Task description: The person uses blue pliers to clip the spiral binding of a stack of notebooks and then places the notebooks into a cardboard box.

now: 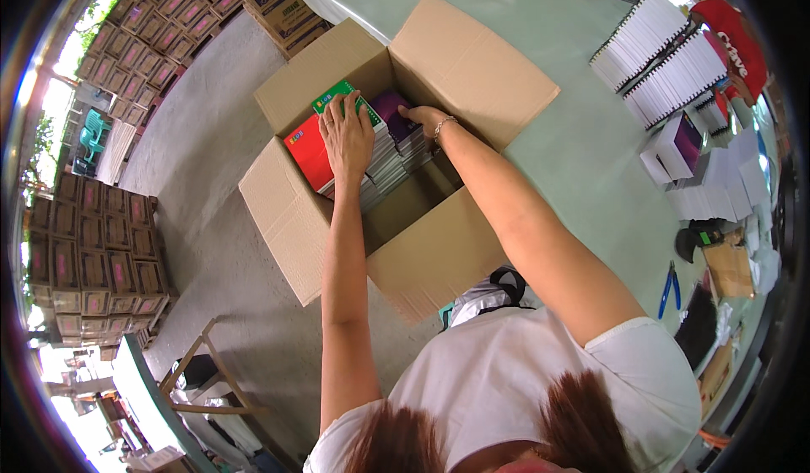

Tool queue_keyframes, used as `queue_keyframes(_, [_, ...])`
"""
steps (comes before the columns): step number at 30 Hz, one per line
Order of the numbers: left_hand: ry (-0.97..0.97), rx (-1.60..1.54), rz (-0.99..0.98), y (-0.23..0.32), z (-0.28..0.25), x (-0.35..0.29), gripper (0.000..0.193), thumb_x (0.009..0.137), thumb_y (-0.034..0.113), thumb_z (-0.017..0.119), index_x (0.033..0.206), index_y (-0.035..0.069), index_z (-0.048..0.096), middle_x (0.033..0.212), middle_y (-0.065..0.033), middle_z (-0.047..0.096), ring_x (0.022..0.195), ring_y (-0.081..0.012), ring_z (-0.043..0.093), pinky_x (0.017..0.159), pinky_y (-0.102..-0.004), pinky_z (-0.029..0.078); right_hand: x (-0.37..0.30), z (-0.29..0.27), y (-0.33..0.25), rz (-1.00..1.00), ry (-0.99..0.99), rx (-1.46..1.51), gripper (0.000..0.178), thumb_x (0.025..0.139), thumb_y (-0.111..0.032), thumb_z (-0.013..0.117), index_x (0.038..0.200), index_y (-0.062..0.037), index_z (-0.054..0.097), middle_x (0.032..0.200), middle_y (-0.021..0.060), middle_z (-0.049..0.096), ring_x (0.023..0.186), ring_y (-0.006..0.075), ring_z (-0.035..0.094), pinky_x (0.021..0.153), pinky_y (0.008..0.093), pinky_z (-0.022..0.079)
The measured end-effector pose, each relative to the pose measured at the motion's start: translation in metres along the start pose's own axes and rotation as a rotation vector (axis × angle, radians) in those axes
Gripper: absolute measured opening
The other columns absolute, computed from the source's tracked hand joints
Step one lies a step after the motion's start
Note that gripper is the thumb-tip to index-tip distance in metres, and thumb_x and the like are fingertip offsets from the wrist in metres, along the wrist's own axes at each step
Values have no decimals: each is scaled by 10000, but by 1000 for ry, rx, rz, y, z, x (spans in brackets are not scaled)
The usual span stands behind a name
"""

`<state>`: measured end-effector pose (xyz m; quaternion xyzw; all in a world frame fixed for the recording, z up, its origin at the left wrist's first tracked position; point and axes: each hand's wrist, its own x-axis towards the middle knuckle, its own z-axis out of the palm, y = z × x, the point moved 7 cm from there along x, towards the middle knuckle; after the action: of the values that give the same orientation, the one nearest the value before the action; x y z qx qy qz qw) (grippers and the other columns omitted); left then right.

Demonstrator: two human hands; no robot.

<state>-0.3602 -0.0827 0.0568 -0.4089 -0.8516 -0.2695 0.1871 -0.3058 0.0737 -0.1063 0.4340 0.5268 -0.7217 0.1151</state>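
Observation:
An open cardboard box [434,262] stands in front of me with its flaps folded outward. Inside, stacks of notebooks fill the far part: a red-covered stack [309,154] at left, a green-covered stack [336,95] in the middle and purple-covered notebooks [391,107] at right. My left hand [348,142] lies over the green and red covers, fingers stretched out. My right hand [429,120] grips the right edge of the purple notebooks, its thumb over the cover; the other fingers are mostly hidden. White page edges face the bare near part of the box.
The box sits by a pale green table [582,178]. On its right lie spiral-bound notebooks [675,76], blue-handled pliers [669,290] and a black tape dispenser [688,243]. A person in a red cap [732,38] is at far right. Stacked cartons [97,254] line the left.

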Motion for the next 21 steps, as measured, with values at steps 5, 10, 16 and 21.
queue_keyframes(5, [5,-27,21,9,1,3,354,1032,289,471,1330,122,563,1365,-140,514,1342,-339,445,1150,-526,299,27,-22,23,87,-1,148,1039,913,-459,726,1576,45,104,1665,245,22,1515,478,28,1212,604,179])
queue_keyframes(10, [-5,8,-24,-2,-2,-2,355,1034,291,468,1337,128,555,1370,-142,509,1350,-341,439,1155,-529,290,5,-9,6,-38,4,8,851,906,-338,767,1484,106,329,1655,252,102,1513,426,156,1193,564,285])
queue_keyframes(16, [-18,-13,5,4,2,3,356,1035,299,471,1339,135,554,1379,-143,507,1355,-343,437,1158,-531,287,6,-6,0,-84,-64,53,783,908,-245,765,1465,125,357,1638,259,177,1515,410,162,1183,551,316])
queue_keyframes(21, [0,10,-2,0,-1,-1,352,1031,300,486,1339,146,555,1371,-143,520,1352,-347,449,1146,-520,307,-4,-2,-2,-49,-26,177,815,916,-224,751,1509,100,296,1651,256,116,1515,440,112,1190,582,278])
